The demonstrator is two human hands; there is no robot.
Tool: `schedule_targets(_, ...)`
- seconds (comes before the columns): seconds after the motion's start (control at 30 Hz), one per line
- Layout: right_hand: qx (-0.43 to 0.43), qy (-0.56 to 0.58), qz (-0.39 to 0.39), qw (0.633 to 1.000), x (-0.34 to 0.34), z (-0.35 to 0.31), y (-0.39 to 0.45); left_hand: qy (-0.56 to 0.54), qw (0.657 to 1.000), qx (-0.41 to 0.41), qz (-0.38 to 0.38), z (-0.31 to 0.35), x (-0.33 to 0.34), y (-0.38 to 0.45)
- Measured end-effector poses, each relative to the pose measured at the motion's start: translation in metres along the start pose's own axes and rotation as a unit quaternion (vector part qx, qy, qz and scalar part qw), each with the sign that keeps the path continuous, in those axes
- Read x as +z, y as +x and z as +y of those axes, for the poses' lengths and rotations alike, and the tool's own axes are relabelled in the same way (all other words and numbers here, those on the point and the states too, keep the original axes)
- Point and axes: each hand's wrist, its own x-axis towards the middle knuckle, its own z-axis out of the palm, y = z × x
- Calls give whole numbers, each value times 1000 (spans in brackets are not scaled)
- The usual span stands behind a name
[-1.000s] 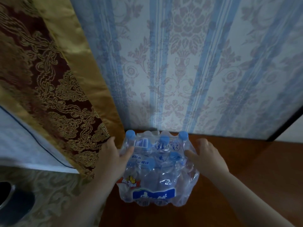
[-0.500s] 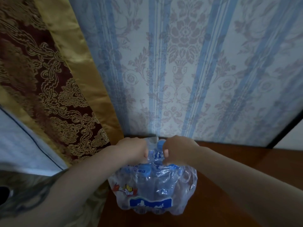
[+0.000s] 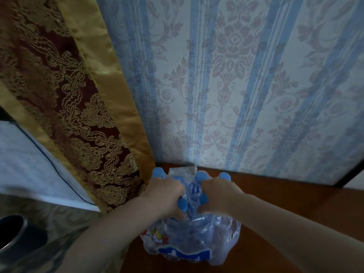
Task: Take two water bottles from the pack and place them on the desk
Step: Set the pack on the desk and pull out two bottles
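Gripping the plastic wrap at the top of the pack, both hands sit close together in the lower middle of the frame. The left hand is clenched on the film on the left side of the pack's top, and the right hand is clenched on the film on the right side, with a narrow gap between the two fists. In that gap the clear wrap is bunched and stretched, and several blue caps of the bottles show through it, two just below the knuckles and others behind the hands toward the wall. A loose flap of wrap sticks up behind the fists.

The pack stands on a dark reddish-brown wooden desk, which fills the lower right of the frame, close to the desk's back edge. Its near side shows a blue label band and a red and yellow mark through the crinkled film. The bottles are all inside the wrap; none stands loose on the desk.

Behind the pack rises wallpaper with blue stripes and faded flower patterns. In the upper left hangs a curtain of dark red cloth with gold scrollwork and a gold border. At the lower left edge part of a dark round container shows.
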Motion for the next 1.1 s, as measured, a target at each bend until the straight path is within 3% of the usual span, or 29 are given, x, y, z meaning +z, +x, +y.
schedule_targets(0.2,29,104,44,993,6,0,-4,-179,977,-79,88,-4,22,-7)
schedule_targets(0.33,42,149,118,981,-12,1,-13,-257,946,-100,169,-4,14,-11)
schedule_targets(0.73,6,228,331,916,-108,-4,-46,-275,889,-102,353,-9,-89,-32)
schedule_targets(1.1,-24,248,396,884,-158,-5,-65,-279,849,-95,438,1,-137,-39)
